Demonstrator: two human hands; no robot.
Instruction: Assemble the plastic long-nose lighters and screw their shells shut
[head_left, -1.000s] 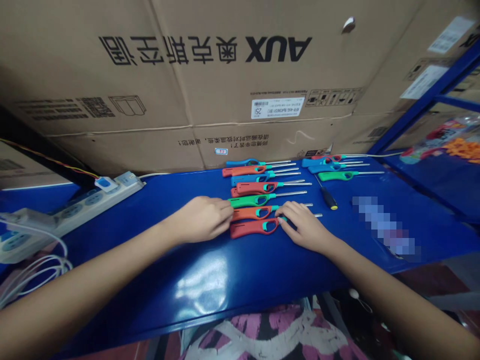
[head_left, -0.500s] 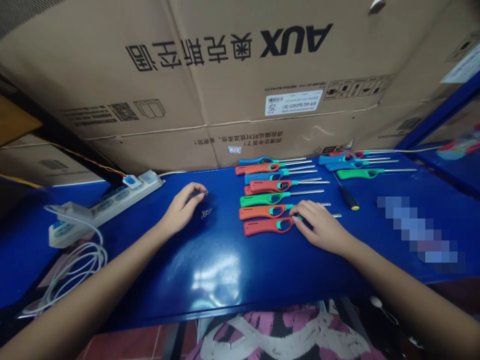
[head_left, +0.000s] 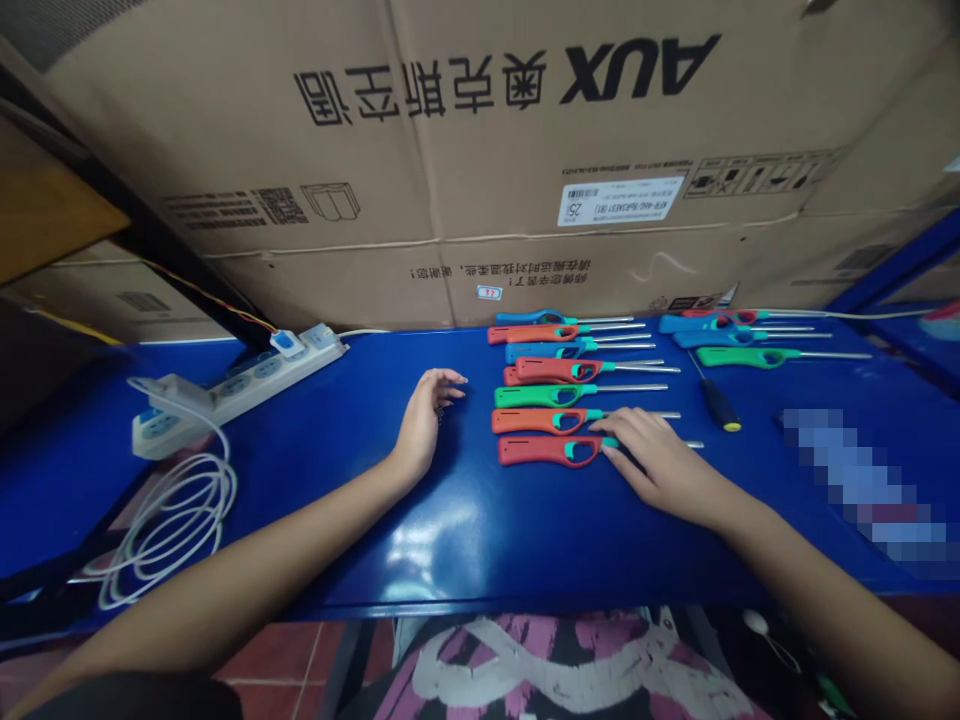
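Note:
My left hand point(head_left: 421, 428) is on its side over the blue table, fingers stretched out to the right. Small dark metal pieces point(head_left: 444, 410) show just under its fingers, partly hidden; their kind is unclear. My right hand point(head_left: 651, 462) lies over the metal tubes of the nearest lighters, its thumb and forefinger apart at the neck of a red gas lighter point(head_left: 536, 450). Beyond that are an orange lighter point(head_left: 521, 419), a green lighter point(head_left: 529, 396) and several more in red, blue and orange, laid in a column with tubes pointing right.
Another group of lighters, with a green one point(head_left: 731, 356) in front, lies at the back right beside a screwdriver point(head_left: 720, 400). A power strip point(head_left: 240, 388) and coiled white cable point(head_left: 176, 520) are at left. A large cardboard box point(head_left: 465, 215) stands behind the table point(head_left: 450, 540).
My left hand has moved right, over the small metal pieces, and its pinched fingers have straightened. My right hand stays by the red lighter's neck. The view has shifted slightly.

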